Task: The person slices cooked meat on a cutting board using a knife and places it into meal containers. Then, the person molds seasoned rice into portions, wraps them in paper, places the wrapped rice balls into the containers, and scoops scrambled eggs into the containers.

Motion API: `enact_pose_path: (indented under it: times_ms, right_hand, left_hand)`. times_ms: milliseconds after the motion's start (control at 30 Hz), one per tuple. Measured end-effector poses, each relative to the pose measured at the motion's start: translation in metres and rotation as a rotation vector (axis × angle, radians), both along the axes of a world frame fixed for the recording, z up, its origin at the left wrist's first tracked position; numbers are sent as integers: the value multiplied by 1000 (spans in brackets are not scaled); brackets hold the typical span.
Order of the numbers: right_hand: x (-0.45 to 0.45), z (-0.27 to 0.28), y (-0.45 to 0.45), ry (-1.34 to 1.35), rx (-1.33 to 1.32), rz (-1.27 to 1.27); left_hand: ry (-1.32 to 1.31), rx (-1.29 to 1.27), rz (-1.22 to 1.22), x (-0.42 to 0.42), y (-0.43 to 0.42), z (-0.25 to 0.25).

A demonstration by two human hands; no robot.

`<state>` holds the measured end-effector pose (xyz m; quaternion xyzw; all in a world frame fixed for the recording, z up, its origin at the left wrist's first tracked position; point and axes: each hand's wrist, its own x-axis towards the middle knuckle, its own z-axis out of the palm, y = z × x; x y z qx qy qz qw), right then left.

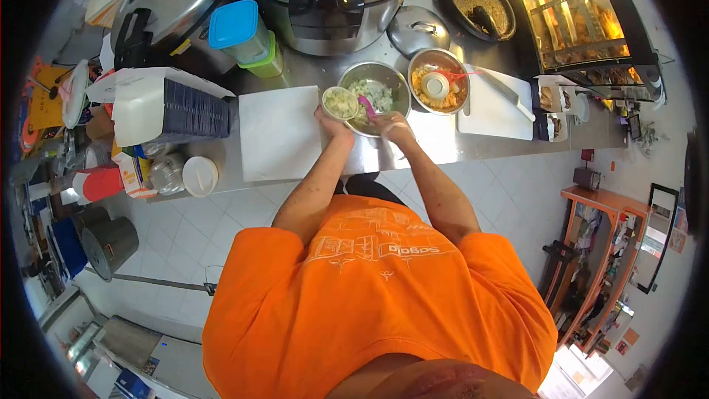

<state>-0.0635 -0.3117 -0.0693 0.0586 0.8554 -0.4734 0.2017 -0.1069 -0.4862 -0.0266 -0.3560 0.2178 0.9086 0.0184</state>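
My left hand (332,125) is closed around a small round cup (340,103) filled with pale, finely chopped food. It holds the cup at the left rim of a steel bowl (405,96). Inside the bowl lies chopped white and greenish food (378,94). My right hand (395,130) grips a purple utensil, perhaps a spoon (366,107), over the front of the bowl beside the cup. The fingers hide its handle. To the right stands a second steel bowl (464,97) of orange shredded food, with a white round container (435,86) and a red utensil in it.
A white board (277,133) lies on my left, beside a stack of boxes (196,109). On my right a knife (509,96) rests on a cutting board (487,120). Large pots (332,22), a steel lid (418,31) and a lit display case (576,18) stand behind.
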Motion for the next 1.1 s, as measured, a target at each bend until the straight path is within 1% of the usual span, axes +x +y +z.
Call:
enact_pose_path:
  times_ms: [33, 67, 100, 133, 167, 200, 233, 267, 300, 333, 367, 433, 467, 533, 567, 600, 633, 667, 700, 767, 800, 900, 933, 1000, 1033, 1067, 1100]
  right_hand:
    - [-6, -2, 9, -2, -176, 3]
    - [-11, 31, 14, 131, 11, 157]
    - [-17, 81, 7, -169, 25, 34]
    - [-21, 82, 18, -184, -3, 65]
    - [-24, 75, 40, -59, 52, 193]
    - [-28, 67, 62, 78, 112, 308]
    - [-33, 54, 84, 362, 254, 517]
    - [-46, 87, 91, 549, 309, 727]
    - [-49, 139, 71, -117, -35, 151]
    - [-56, 163, 66, -104, 48, 201]
    - [-64, 180, 62, -86, 132, 248]
    - [-72, 217, 38, 104, 637, 336]
    - [-74, 228, 25, 198, 892, 373]
    - [-64, 240, 3, 234, 1003, 372]
    - [-56, 243, -4, 250, 1058, 375]
    - [-44, 218, -4, 262, 1003, 289]
    - [-33, 212, -17, 201, 1029, 240]
    - [-20, 203, -24, 220, 985, 197]
    - [-8, 191, -29, 240, 941, 155]
    - [12, 165, -35, 443, 1001, 158]
    - [12, 173, -42, 354, 868, 96]
    - [22, 179, -41, 334, 856, 196]
    - [22, 183, -39, 298, 859, 189]
    - [22, 185, -25, 382, 883, 236]
    - [19, 185, -15, 432, 894, 260]
    - [16, 183, -2, 541, 906, 252]
    - [10, 188, 3, 528, 911, 187]
  left_hand:
    - [-8, 23, 0, 0, -8, -17]
    - [40, 74, -13, 1, -18, -30]
    - [28, -48, -14, -3, -27, -29]
    - [12, -170, -16, -6, -36, -26]
    - [-6, -291, -16, -7, -44, -22]
    - [-22, -434, -98, -11, -51, -2]
    - [-16, -469, -229, -16, -53, 13]
    - [-12, -503, -359, -24, -55, 24]
    - [-8, -536, -491, -32, -55, 29]
    - [67, -616, -643, -39, -49, 11]
    - [22, -543, -686, -39, -39, 15]
    - [-63, -395, -777, -42, -12, 30]
    - [-41, -260, -749, -39, -6, 32]
    - [2, 13, -695, -29, 6, 36]
    - [-75, 51, -610, -28, 17, 37]
    - [-154, 87, -524, -25, 29, 37]
    - [-236, 123, -435, -21, 40, 34]
    - [-295, 114, -362, -22, 51, 25]
    - [-296, 84, -381, -22, 53, 15]
    - [-300, 20, -417, -21, 55, 0]
    - [-278, 25, -357, -21, 56, 0]
    - [-300, -56, -443, -25, 51, 3]
    - [-298, -46, -451, -31, 52, 7]
    - [-318, -25, -462, -24, 49, 12]
    - [-258, -18, -500, -21, 44, 22]
    - [-187, -11, -535, -21, 38, 32]
    - [-117, -5, -568, -21, 32, 38]
